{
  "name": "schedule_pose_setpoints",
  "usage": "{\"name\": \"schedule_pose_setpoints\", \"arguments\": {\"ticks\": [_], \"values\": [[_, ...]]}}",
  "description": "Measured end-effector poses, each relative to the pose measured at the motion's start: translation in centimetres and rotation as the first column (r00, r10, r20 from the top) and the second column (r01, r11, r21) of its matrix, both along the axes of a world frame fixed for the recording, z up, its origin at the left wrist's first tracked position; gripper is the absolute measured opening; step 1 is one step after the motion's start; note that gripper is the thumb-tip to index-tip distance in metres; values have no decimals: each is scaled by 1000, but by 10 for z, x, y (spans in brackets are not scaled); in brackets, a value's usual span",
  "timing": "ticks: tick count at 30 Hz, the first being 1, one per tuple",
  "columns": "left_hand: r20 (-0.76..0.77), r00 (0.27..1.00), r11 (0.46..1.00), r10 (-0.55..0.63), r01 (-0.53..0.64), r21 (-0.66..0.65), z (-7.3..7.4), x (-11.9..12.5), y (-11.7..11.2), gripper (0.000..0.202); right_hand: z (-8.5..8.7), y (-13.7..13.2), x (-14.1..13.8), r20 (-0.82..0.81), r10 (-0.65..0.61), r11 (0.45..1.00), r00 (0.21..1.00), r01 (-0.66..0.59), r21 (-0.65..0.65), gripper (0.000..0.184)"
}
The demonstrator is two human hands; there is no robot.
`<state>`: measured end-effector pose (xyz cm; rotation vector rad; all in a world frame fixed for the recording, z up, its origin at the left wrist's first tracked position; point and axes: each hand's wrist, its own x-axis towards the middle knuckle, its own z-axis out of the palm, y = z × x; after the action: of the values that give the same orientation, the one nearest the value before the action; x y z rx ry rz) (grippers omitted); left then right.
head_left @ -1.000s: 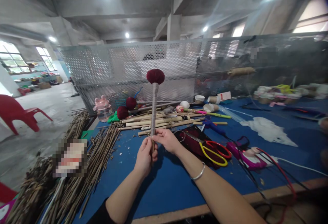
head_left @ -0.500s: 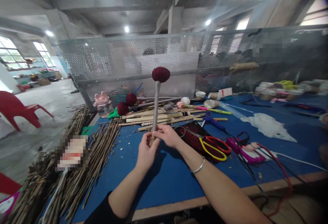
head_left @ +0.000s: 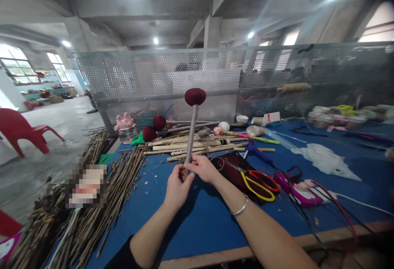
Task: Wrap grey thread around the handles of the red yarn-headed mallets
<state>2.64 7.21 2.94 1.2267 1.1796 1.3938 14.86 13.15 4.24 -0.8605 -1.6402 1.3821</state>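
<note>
A mallet-like stick (head_left: 192, 131) stands nearly upright in front of me, leaning slightly right at the top. Its shaft is wrapped in grey, and a dark red rounded head (head_left: 195, 96) caps it. My left hand (head_left: 178, 185) closes round the bottom end of the shaft. Just above, the fingers of my right hand (head_left: 201, 168) pinch the same shaft; a silver bangle circles that wrist. Scissors (head_left: 257, 183) with red and yellow handles lie on dark red cloth (head_left: 229, 178) right of my hands. Two similar dark red balls (head_left: 149, 133) rest behind, to the left.
Bundled thin twigs (head_left: 113, 203) cover the left side of the blue table (head_left: 209, 232). Bamboo sticks (head_left: 184, 142) lie across the back before a perforated metal screen (head_left: 160, 80). At right are a blue glue gun (head_left: 257, 152), a purple device (head_left: 303, 191), cables and a white plastic bag (head_left: 326, 160).
The stick's top has tipped to the right, and its red head looks flatter from this angle. Both hands keep their hold near the bottom. The whole view has shifted slightly downward.
</note>
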Motion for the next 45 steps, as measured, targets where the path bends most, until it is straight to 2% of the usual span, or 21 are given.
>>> {"name": "schedule_pose_setpoints", "arguments": {"ticks": [2,4,7,9,11,13,16,18,20,23,24,26,29,30,32,35,38,41,43,45], "values": [[-89,995,998,37,-33,45,-4,-4,4,25,-4,1,-1,75,-27,1000,997,26,7,27],[-123,992,1000,-19,20,3,-8,-10,9,23,-6,2,-2,107,-48,999,993,46,19,27],[-107,974,979,-198,192,-64,-9,-18,15,22,-6,1,-1,54,11,1000,998,-11,1,28],[-94,935,939,-343,336,-79,-7,-22,16,21,-5,1,-1,6,85,996,996,-85,-33,30],[-97,899,904,-427,421,-77,-5,-25,16,21,-7,2,-1,-8,109,993,994,-110,-40,31],[-153,912,925,-380,378,-45,-5,-25,16,23,-9,2,-3,-6,98,995,995,-98,-23,29],[-275,937,976,-215,215,-29,-9,-27,20,24,-13,3,-6,7,91,996,996,-91,-1,26],[-287,936,979,-202,192,-64,-11,-29,23,23,-14,3,-7,29,93,995,995,-94,17,25],[-235,927,956,-292,278,-92,-10,-33,24,20,-14,3,-5,29,110,993,993,-111,34,27],[-155,858,872,-489,480,-95,-5,-38,22,18,-14,4,-2,6,147,988,989,-147,38,28],[-140,841,853,-522,515,-85,-4,-39,21,19,-15,4,-1,9,144,989,990,-144,40,28],[-153,859,871,-489,488,-50,-5,-38,20,23,-16,4,-2,23,131,991,991,-132,35,27],[-319,899,950,-300,313,-10,-8,-34,24,29,-17,3,-4,51,108,994,993,-109,26,26],[-385,884,960,-264,280,-16,-9,-33,27,29,-16,3,-4,62,99,994,993,-101,30,26],[-465,841,957,-277,286,-52,-9,-31,33,26,-13,3,-2,67,88,995,994,-91,45,25],[-428,823,922,-374,380,-75,-6,-29,39,20,-8,4,2,31,92,994,995,-94,60,23],[-328,843,896,-427,444,-24,-5,-25,37,16,-7,5,3,29,41,995,999,-43,86,20],[-362,890,944,-276,321,69,-9,-22,30,22,-12,6,-1,60,-24,993,998,16,120,16],[-406,898,971,-172,223,82,-12,-23,28,24,-15,6,-3,75,-53,990,996,42,137,15],[-408,895,977,-181,210,26,-12,-25,27,24,-14,6,-2,98,-45,989,994,31,142,16]]}}
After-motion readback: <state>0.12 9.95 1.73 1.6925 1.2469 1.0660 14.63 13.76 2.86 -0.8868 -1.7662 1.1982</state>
